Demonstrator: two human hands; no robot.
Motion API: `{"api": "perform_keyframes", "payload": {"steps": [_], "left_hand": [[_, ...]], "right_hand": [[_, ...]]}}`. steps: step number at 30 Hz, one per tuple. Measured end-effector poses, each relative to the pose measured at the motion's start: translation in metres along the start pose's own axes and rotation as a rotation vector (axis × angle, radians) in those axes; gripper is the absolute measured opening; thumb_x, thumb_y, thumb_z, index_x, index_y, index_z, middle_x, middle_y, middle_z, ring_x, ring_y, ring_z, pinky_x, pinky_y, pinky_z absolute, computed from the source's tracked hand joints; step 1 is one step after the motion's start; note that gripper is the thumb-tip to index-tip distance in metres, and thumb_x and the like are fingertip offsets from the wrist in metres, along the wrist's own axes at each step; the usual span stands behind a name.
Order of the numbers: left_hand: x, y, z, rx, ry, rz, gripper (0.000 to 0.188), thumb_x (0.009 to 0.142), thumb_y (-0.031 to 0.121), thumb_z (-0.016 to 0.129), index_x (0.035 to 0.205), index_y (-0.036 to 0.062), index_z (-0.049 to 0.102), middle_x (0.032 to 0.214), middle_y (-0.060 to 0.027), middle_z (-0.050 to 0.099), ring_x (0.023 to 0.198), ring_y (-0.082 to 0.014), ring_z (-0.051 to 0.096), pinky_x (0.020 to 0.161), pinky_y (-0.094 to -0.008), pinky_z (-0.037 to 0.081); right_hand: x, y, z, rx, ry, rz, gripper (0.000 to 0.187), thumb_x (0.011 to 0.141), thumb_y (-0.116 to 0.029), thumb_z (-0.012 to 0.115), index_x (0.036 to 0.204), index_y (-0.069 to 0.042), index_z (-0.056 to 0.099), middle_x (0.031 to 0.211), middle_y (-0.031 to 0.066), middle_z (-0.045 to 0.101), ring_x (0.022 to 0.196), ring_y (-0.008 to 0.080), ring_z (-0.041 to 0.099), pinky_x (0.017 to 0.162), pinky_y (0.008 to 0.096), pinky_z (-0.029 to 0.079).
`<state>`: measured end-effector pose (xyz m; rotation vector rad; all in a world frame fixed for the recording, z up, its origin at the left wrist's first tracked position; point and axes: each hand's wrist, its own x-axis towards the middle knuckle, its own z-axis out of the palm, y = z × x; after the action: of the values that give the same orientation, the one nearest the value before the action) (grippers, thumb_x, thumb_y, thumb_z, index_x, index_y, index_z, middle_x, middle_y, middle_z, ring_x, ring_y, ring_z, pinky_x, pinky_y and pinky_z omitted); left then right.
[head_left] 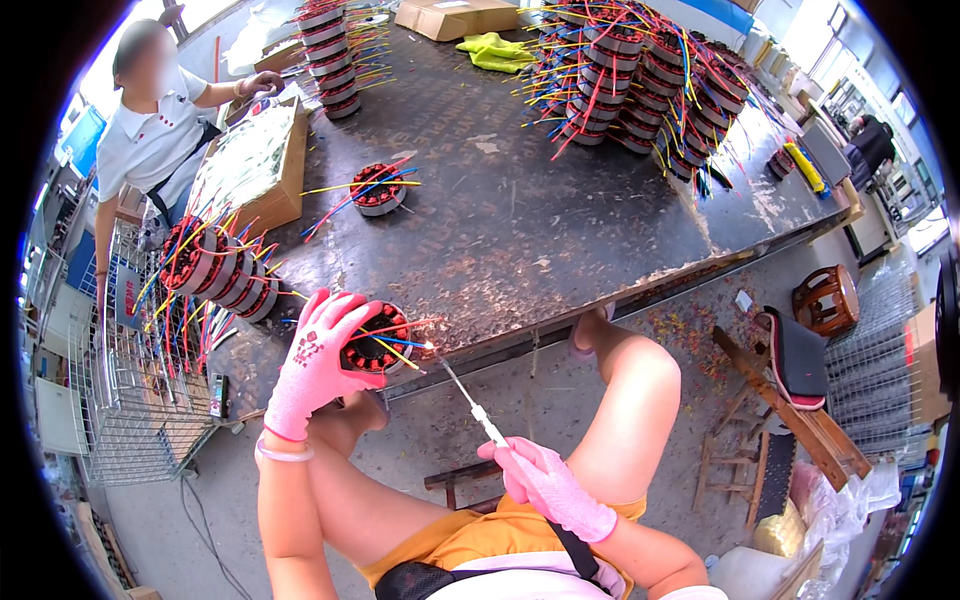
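Observation:
My left hand [322, 358], in a pink glove, is closed around a motor stator [392, 318] with red windings at the table's front edge. Red, blue and yellow lead wires stick out of it to the right. In my right hand [550, 484], also gloved in pink, is a slim wand-like tool [481, 412] with a white handle and a thin metal shaft. Its tip meets the wire ends, where a small bright orange glow shows. Left of my left hand lies a leaning row of stators [222, 272]. A single stator [379, 190] sits farther back on the table.
Tall stator stacks [600, 90] stand at the back right, another stack [330, 60] at the back left. A cardboard box [275, 185] is on the table's left side, beside a seated co-worker [160, 130]. A wire cart [140, 390] and wooden stools [826, 300] flank the table.

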<state>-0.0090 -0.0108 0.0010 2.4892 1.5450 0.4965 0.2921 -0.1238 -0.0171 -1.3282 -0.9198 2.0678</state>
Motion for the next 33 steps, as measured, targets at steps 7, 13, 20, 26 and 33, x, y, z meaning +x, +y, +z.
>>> {"api": "perform_keyframes", "payload": {"steps": [7, 13, 20, 26, 33], "left_hand": [[0.002, -0.003, -0.001, -0.007, -0.018, 0.031, 0.088, 0.053, 0.030, 0.088, 0.133, 0.0118, 0.056, 0.133, -0.0124, 0.056, 0.131, -0.0319, 0.046, 0.118, -0.0513, 0.026], [0.002, -0.004, 0.000, -0.002, -0.017, 0.033, 0.087, 0.054, 0.029, 0.087, 0.133, 0.0119, 0.056, 0.134, -0.0123, 0.056, 0.131, -0.0321, 0.046, 0.118, -0.0508, 0.026], [0.002, -0.003, -0.001, 0.005, -0.027, 0.019, 0.085, 0.055, 0.028, 0.087, 0.134, 0.0120, 0.057, 0.135, -0.0131, 0.055, 0.132, -0.0328, 0.045, 0.119, -0.0493, 0.025], [0.002, 0.000, -0.002, 0.011, -0.032, 0.012, 0.085, 0.057, 0.028, 0.086, 0.134, 0.0118, 0.056, 0.135, -0.0137, 0.055, 0.132, -0.0337, 0.044, 0.118, -0.0488, 0.026], [0.002, -0.001, 0.000, 0.020, -0.040, 0.005, 0.091, 0.051, 0.026, 0.089, 0.134, 0.0102, 0.056, 0.139, -0.0127, 0.053, 0.136, -0.0340, 0.041, 0.119, -0.0490, 0.025]], "right_hand": [[0.000, 0.007, -0.001, 0.055, 0.015, 0.005, 0.030, 0.103, -0.026, 0.051, 0.117, -0.001, 0.062, 0.063, -0.0067, 0.043, 0.052, 0.0028, 0.036, 0.047, 0.0210, 0.028], [-0.004, -0.006, 0.004, -0.026, 0.032, 0.007, 0.032, 0.102, -0.026, 0.050, 0.116, 0.000, 0.062, 0.059, -0.0057, 0.041, 0.051, 0.0035, 0.035, 0.048, 0.0217, 0.027], [-0.005, -0.009, 0.002, -0.026, 0.019, 0.017, 0.030, 0.103, -0.025, 0.051, 0.117, -0.002, 0.063, 0.065, -0.0060, 0.044, 0.053, 0.0022, 0.038, 0.046, 0.0204, 0.029], [-0.007, -0.010, 0.002, -0.009, 0.016, 0.014, 0.029, 0.103, -0.023, 0.050, 0.115, -0.001, 0.063, 0.063, -0.0064, 0.043, 0.052, 0.0021, 0.038, 0.046, 0.0208, 0.029], [-0.003, -0.002, 0.001, -0.036, 0.015, -0.011, 0.029, 0.103, -0.024, 0.050, 0.115, -0.001, 0.062, 0.062, -0.0066, 0.042, 0.050, 0.0023, 0.037, 0.045, 0.0210, 0.029]]}}
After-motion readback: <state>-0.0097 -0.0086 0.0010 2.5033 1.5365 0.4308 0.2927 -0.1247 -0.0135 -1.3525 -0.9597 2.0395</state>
